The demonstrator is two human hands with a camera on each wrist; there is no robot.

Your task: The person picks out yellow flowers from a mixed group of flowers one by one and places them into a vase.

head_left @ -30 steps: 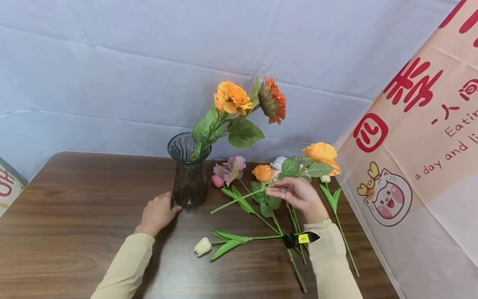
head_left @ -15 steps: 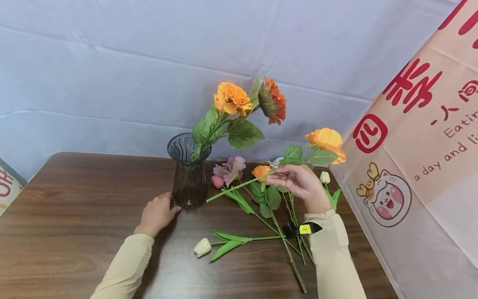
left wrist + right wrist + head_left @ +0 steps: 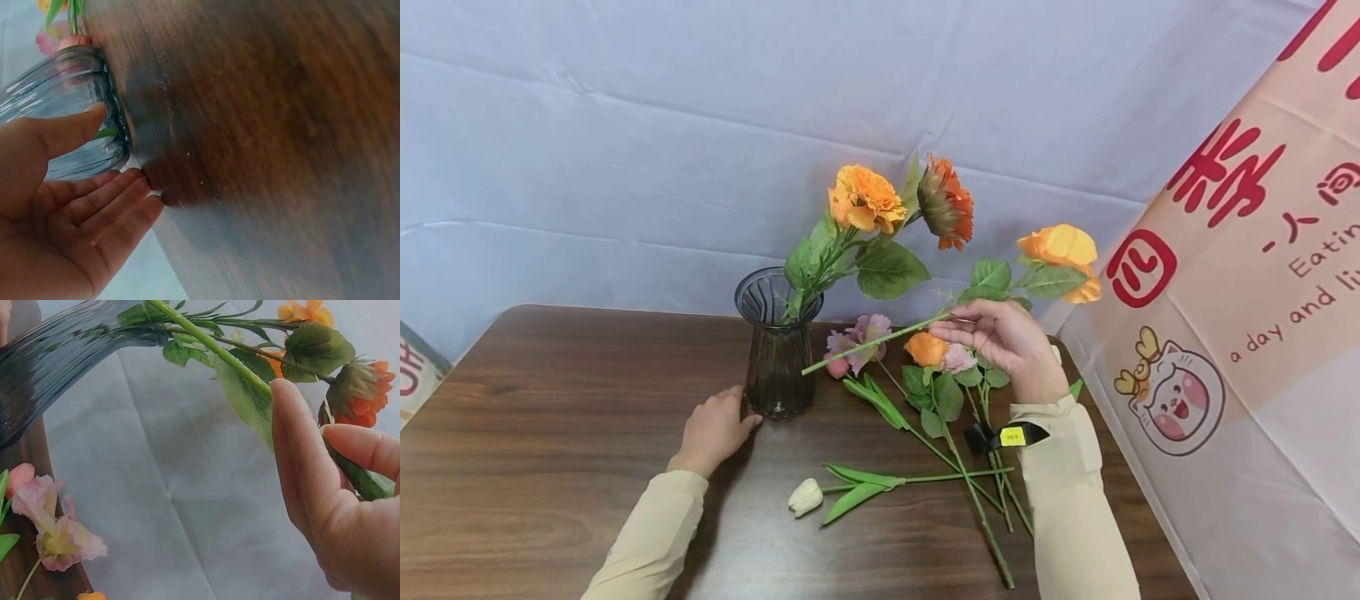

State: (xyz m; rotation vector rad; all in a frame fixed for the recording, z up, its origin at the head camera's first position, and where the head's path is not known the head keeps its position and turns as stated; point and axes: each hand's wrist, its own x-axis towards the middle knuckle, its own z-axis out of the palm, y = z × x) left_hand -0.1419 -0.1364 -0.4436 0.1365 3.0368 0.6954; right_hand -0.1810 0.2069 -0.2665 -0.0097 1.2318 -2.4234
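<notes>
My right hand (image 3: 1003,342) pinches the green stem of a yellow-orange rose (image 3: 1060,250). The bloom points up to the right, and the bare stem end reaches left to the front of a dark glass vase (image 3: 781,375). At the vase's base, my left hand (image 3: 718,429) holds it, thumb on one side and fingers on the other, as the left wrist view shows. Standing in the vase are a marigold-like orange flower (image 3: 867,198) and a darker orange flower (image 3: 951,204), both leaning right. In the right wrist view, the rose stem (image 3: 231,359) crosses in front of these flowers' leaves.
Several loose flowers lie on the wooden table (image 3: 550,433) right of the vase: a white tulip (image 3: 806,497), a pink-purple flower (image 3: 868,333), a small orange rose (image 3: 927,348) and crossing stems. Behind hangs a pale cloth (image 3: 662,150); a printed banner (image 3: 1247,275) slopes at the right.
My right hand has lifted the yellow-orange rose up and slightly right, its stem end rising from the table toward the vase. The left hand and vase have stayed put.
</notes>
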